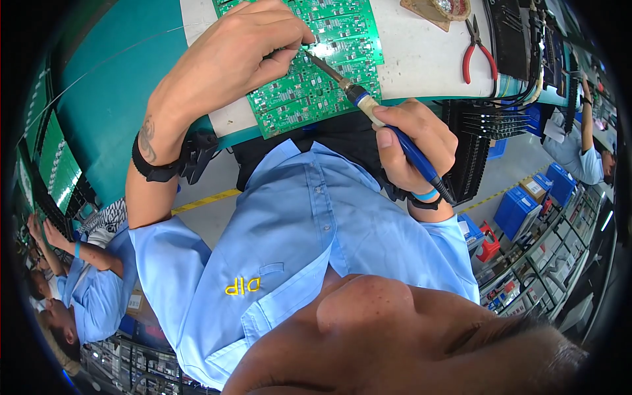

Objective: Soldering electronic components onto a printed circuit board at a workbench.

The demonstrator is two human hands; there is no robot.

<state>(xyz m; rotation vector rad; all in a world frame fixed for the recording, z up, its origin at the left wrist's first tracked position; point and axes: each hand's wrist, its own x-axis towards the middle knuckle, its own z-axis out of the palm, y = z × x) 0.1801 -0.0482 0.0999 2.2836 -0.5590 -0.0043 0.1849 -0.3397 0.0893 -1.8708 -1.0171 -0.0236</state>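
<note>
A panel of green circuit boards, dense with small parts, lies at the front edge of the bench. My right hand is wrapped round the blue and cream handle of a soldering iron. The iron's tip slants to the far left and meets the board, or hovers just over it, beside my left fingertips. Over the panel's left half, my left hand is closed in a pinch. A thin solder wire runs in from the left to that hand; its end at the fingertips is hard to make out.
Red-handled pliers and a small round holder lie on the white mat at far right. Cables and a dark rack border the right side. Green boards stand at left. Co-workers sit at both sides.
</note>
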